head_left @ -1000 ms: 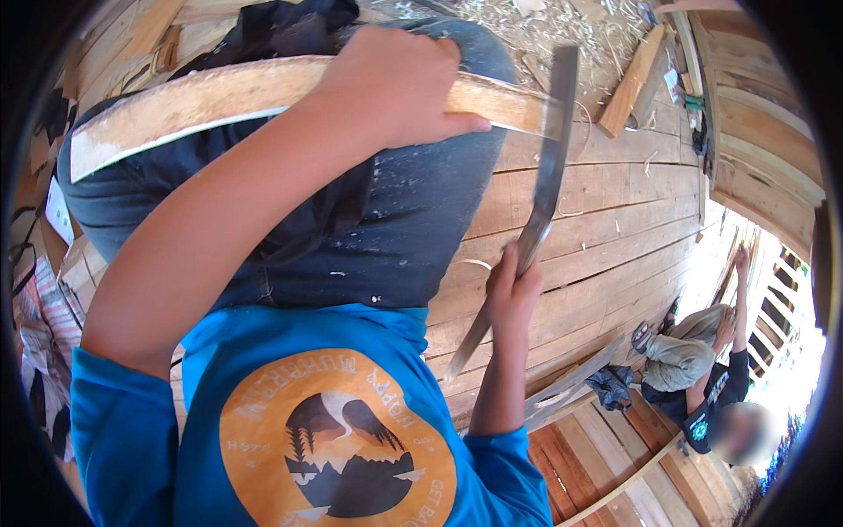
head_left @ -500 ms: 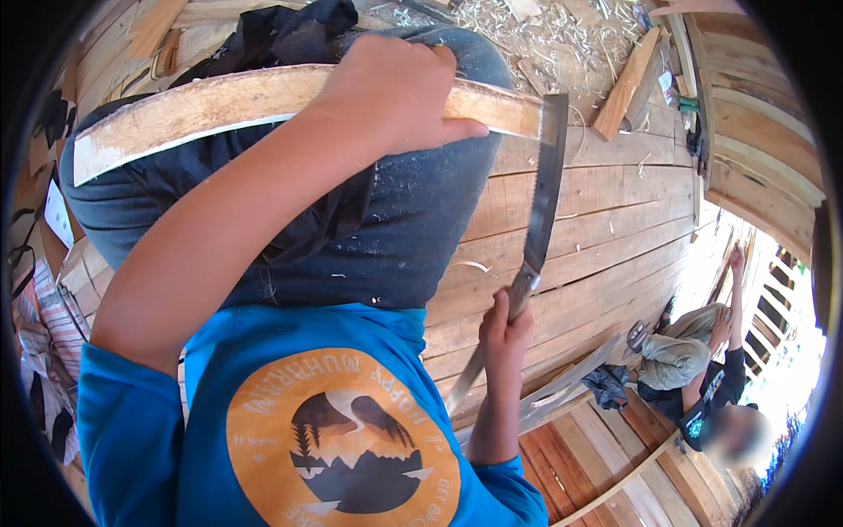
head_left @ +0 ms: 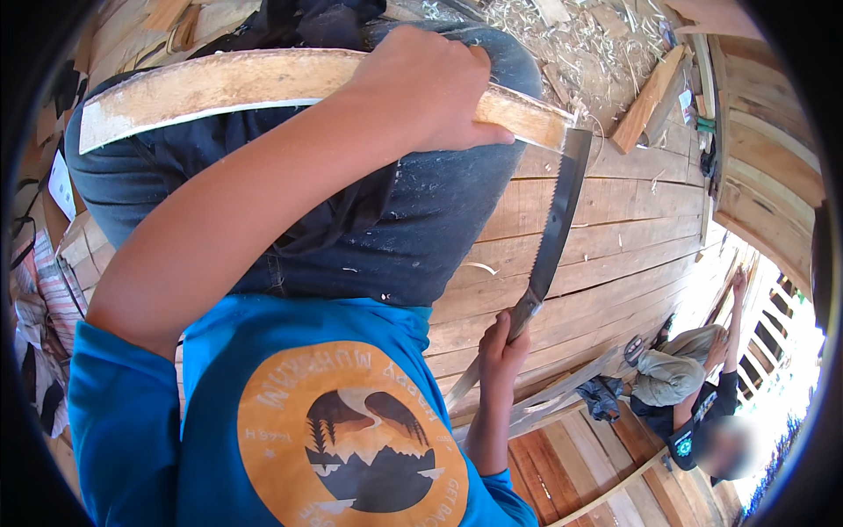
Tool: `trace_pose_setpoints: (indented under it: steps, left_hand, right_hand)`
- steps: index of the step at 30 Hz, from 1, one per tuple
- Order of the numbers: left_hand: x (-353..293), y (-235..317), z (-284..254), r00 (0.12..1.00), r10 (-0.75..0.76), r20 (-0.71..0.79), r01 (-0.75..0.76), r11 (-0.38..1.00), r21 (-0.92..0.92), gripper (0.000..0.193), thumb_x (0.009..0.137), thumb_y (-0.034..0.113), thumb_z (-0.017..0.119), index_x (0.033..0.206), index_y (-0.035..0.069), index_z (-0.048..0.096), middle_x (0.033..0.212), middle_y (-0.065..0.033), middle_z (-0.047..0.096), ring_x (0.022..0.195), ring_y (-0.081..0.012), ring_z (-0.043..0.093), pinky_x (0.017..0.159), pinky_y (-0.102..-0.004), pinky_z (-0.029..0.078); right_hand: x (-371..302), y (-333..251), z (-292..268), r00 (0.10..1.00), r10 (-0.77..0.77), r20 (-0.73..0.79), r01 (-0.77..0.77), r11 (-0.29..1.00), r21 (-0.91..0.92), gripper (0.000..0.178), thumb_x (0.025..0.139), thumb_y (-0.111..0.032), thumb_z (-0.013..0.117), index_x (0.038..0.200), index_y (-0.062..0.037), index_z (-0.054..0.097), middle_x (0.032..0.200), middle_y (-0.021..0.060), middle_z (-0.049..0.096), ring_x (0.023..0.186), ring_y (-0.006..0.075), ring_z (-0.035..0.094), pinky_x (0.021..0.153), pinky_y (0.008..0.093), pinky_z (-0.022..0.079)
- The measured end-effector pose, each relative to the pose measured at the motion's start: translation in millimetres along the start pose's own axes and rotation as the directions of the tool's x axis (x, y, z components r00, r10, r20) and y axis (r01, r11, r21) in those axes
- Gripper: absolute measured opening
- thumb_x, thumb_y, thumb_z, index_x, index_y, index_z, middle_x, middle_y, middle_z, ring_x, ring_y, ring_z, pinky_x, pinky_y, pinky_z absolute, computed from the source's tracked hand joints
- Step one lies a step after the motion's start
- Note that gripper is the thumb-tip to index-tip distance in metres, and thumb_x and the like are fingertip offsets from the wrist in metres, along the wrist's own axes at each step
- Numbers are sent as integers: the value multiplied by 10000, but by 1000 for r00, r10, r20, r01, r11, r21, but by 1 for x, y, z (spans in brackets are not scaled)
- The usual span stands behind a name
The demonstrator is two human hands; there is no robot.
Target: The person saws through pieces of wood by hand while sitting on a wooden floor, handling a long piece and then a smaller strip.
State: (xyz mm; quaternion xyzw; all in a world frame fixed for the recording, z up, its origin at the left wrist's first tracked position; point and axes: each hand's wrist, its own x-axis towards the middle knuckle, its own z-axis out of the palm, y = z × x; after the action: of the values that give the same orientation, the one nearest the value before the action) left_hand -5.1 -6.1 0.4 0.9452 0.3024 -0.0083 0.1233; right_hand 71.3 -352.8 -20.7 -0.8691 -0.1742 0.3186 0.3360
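Note:
A long, slightly curved strip of pale wood (head_left: pixel 219 83) lies across my thighs, its right end reaching past my knee. My left hand (head_left: pixel 430 92) is closed over the strip near that end, thumb along the near edge. At the strip's right end stands a handsaw (head_left: pixel 558 215), its toothed edge facing left and the tip of its blade against the wood. My right hand (head_left: pixel 503 356) grips the saw's handle below the blade. The handle's lower part shows beneath my fist.
Wood shavings (head_left: pixel 588 44) litter the plank floor (head_left: pixel 606 211) ahead. A short wooden block (head_left: pixel 648 98) lies at the far right, by a wooden plank wall (head_left: pixel 764 149). Another person (head_left: pixel 680 378) sits on the right. Striped cloth (head_left: pixel 57 290) lies at the left.
The saw has been drawn back toward me, so its tip now sits at the strip's end. The strip and my left hand appear slightly further right in the view.

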Motion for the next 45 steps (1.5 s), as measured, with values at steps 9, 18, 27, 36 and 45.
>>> trace_pose_setpoints:
  steps: [9, 18, 27, 36, 45]
  left_hand:
    - [4, 0, 4, 999, 27, -41, -26, 1000, 6, 676, 797, 666, 576, 929, 5, 620, 671, -140, 665, 632, -272, 687, 547, -353, 537]
    - [-3, 1, 7, 995, 31, -94, -27, 999, 45, 661, 789, 658, 591, 945, 17, 625, 697, -141, 675, 655, -273, 690, 578, -348, 545]
    - [-2, 9, -2, 999, 12, -49, -8, 997, 77, 678, 782, 662, 595, 973, 13, 632, 703, -138, 677, 651, -258, 690, 568, -337, 544]
    - [-1, 6, -1, 999, -24, -42, 28, 996, 84, 700, 768, 689, 590, 969, 20, 637, 719, -136, 682, 657, -252, 694, 565, -335, 546]
    - [-3, 5, -5, 1000, 7, -19, -7, 999, 33, 705, 784, 675, 573, 971, 0, 643, 780, -156, 688, 735, -269, 691, 655, -358, 536]
  right_hand:
    - [96, -60, 35, 995, -99, -16, 99, 995, 28, 267, 985, -230, 510, 861, 2, 550, 555, 0, 456, 471, 73, 438, 428, 260, 340]
    - [-1, 14, -6, 1000, -9, 11, 9, 999, -31, 212, 975, -182, 513, 881, 1, 560, 557, 6, 470, 490, 64, 455, 443, 251, 352]
    - [92, -67, 28, 998, -65, -4, 65, 998, -27, 265, 976, -215, 524, 871, 26, 554, 553, 33, 477, 486, 100, 457, 454, 288, 368]
    - [20, -11, -4, 999, -17, 42, 20, 997, -76, 237, 978, -197, 508, 915, 25, 561, 572, 24, 488, 493, 83, 468, 450, 264, 362]
    - [73, -63, 22, 999, -37, 8, 37, 998, -50, 259, 985, -217, 506, 914, 27, 555, 560, 20, 485, 494, 88, 452, 448, 285, 354]
